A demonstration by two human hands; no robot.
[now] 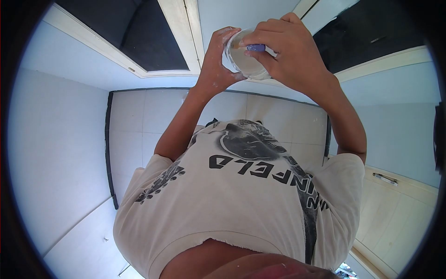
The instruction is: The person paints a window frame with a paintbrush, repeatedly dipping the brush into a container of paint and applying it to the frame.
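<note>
My left hand is curled around the side of a clear round tub, raised in front of me near the wall. Whitish specks dot that hand's fingers and wrist. The tub looks pale and cloudy inside; what it contains is not clear. Over its mouth, my right hand pinches a small tool with a purple end between thumb and fingers. Its remaining part is mostly covered by my fingers, so I cannot make out its exact kind.
Two dark window panes in cream frames flank the pale wall ahead. Below are light floor tiles with dark skirting. A cream door with a metal handle stands at right. A pale wall rises at left.
</note>
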